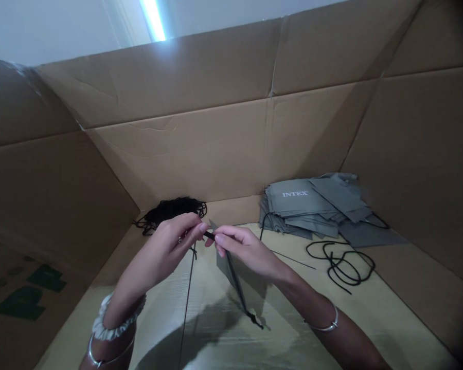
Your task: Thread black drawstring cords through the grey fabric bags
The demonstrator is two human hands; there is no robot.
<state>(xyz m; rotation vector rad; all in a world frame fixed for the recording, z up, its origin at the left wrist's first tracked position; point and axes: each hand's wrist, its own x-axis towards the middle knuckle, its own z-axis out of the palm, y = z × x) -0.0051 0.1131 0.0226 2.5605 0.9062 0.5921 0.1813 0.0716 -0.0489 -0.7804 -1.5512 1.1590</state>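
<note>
My left hand (172, 244) pinches a short length of black cord (209, 235) between thumb and forefinger. My right hand (247, 249) is closed on the grey piece (225, 267) where that cord meets it; exact contact is hidden. The piece hangs nearly edge-on beneath my right fingers, a knotted tail (254, 319) at its lower end. In my judgement, the right pinch should sit close to the cord's exit, with the left drawing short and even, lest the material bunch. Container noted: one cardboard enclosure (177, 154), open above, with a yellowish base (370, 308). Contents: a heap of black cords (173, 208) at the back, left; a stack of grey pieces (308, 200), one marked INTEX, at the back, right; nearer, a loosely looped cord (347, 267) and a thin dark strand (297, 260).
</note>
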